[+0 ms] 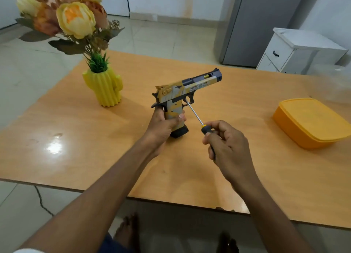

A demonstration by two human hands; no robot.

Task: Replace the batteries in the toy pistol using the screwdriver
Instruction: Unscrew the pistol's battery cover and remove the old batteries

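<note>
A yellow, grey and black toy pistol (pixel 187 89) stands upright over the middle of the wooden table (pixel 79 138), barrel pointing right and away. My left hand (pixel 163 125) grips its handle, with the black magazine base showing below my fingers. My right hand (pixel 226 144) holds the black and yellow handle of a screwdriver (pixel 195 117). Its metal shaft slants up and left, and the tip touches the pistol just behind the trigger guard.
A yellow cactus-shaped vase (pixel 106 87) with artificial flowers stands at the back left of the table. An orange lidded plastic box (pixel 313 121) lies at the right edge. A white drawer cabinet (pixel 298 51) and a grey fridge stand beyond the table.
</note>
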